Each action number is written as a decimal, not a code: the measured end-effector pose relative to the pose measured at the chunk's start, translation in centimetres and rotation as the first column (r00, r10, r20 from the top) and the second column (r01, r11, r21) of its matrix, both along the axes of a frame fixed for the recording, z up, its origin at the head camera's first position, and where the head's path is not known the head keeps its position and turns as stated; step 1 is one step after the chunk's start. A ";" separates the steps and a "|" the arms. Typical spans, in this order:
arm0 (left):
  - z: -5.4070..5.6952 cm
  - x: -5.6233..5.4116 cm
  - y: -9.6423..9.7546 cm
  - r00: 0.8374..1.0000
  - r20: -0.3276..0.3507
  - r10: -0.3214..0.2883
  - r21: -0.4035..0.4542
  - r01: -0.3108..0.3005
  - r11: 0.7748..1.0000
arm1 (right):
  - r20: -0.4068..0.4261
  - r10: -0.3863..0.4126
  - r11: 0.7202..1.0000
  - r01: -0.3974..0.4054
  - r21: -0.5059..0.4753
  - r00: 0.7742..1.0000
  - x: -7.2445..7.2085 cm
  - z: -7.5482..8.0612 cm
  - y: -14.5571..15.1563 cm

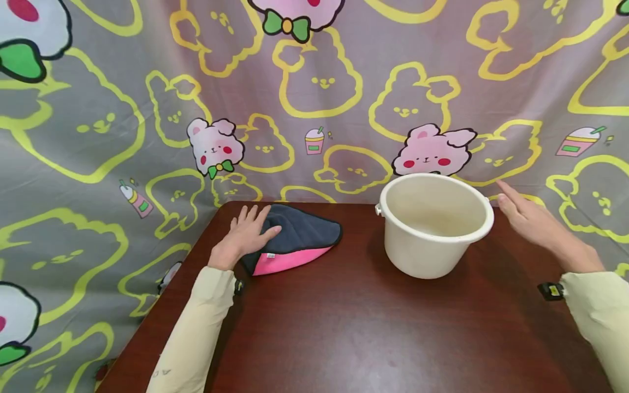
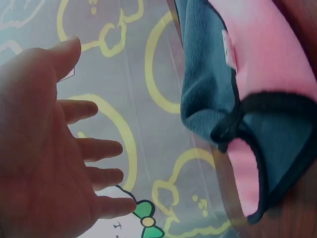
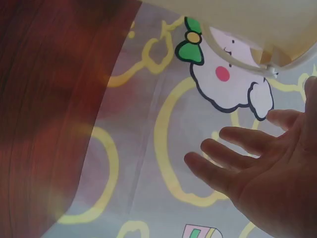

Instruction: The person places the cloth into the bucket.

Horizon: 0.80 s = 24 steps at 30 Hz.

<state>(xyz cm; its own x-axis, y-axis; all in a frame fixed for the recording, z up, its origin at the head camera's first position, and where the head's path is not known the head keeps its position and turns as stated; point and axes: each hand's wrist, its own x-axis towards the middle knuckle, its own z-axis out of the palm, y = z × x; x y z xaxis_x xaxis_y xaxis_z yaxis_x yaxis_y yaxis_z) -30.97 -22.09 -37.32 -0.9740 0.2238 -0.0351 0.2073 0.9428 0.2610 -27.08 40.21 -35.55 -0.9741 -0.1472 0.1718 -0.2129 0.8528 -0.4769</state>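
A folded cloth (image 1: 304,229), dark blue-grey on one side and pink on the other, lies at the table's back left. It has black edging and a small white tag. My left hand (image 1: 245,234) is over its left part in the head view, fingers spread. In the left wrist view, a gap shows between that hand (image 2: 44,148) and the cloth (image 2: 272,44). A cream bucket (image 1: 417,256) stands upright at the back right. Just right of its rim is my right hand (image 1: 533,218), fingers extended, holding nothing. The right wrist view shows the bucket's thin handle (image 3: 233,64) beyond the fingertips.
The dark reddish-brown table (image 1: 334,327) extends under both things. A grey curtain (image 1: 344,71) with yellow outlines and cartoon animals hangs right behind the table and along its left side.
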 end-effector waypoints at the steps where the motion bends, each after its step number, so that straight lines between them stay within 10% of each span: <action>1: -0.2 0.0 0.2 1.000 -0.001 -0.004 0.005 0.004 1.000 | -0.003 -0.003 1.000 0.003 -0.012 1.000 0.0 0.0 -0.2; 24: -3.3 0.1 3.1 0.998 0.065 -0.017 0.118 0.010 0.993 | -0.070 -0.046 0.955 0.023 -0.296 0.996 0.6 -1.0 -3.8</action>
<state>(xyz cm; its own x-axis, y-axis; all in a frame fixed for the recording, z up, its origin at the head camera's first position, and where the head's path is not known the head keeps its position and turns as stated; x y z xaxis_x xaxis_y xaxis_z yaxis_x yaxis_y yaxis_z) -30.84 -19.04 -40.67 -0.9673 0.2432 -0.0715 0.1985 0.9021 0.3833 -26.52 36.36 -36.52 -0.9601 -0.0453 0.2758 -0.2311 0.6839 -0.6920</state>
